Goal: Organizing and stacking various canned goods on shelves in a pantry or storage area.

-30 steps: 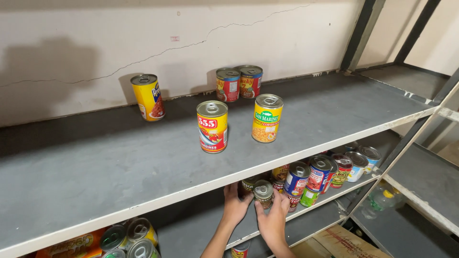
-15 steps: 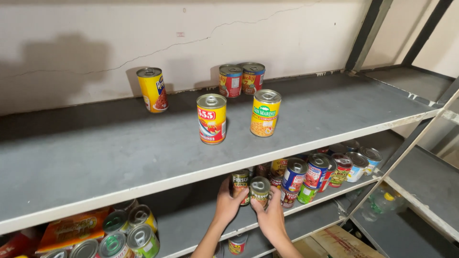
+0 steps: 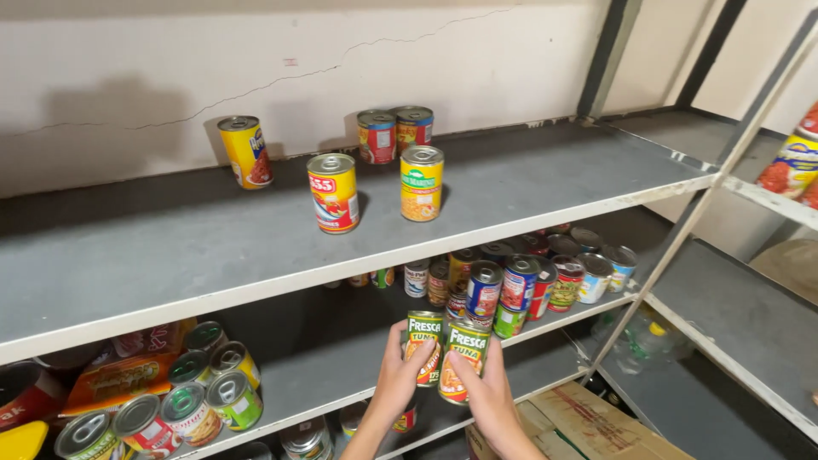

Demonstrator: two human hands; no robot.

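My left hand [image 3: 394, 385] grips a green-and-orange labelled can [image 3: 423, 338], held upright in front of the lower shelf. My right hand [image 3: 488, 395] grips a second can of the same kind [image 3: 463, 352], right beside the first, and the two cans touch. Both are lifted clear of the lower shelf [image 3: 341, 405], just below the front edge of the grey upper shelf [image 3: 170, 264]. Behind them stands a cluster of several mixed cans [image 3: 511, 285] on the lower shelf.
The upper shelf carries a tall yellow can [image 3: 245, 152], a red-and-yellow can [image 3: 333, 192], a yellow-green can [image 3: 421, 182] and two cans at the wall [image 3: 394, 134]. Lying cans and packets [image 3: 170, 392] fill the lower left. A cardboard box [image 3: 588, 426] sits below. Another shelf unit [image 3: 741, 324] stands right.
Both hands have drawn back from under the upper shelf toward me, each now holding a can in plain sight. The view has tilted slightly downward.
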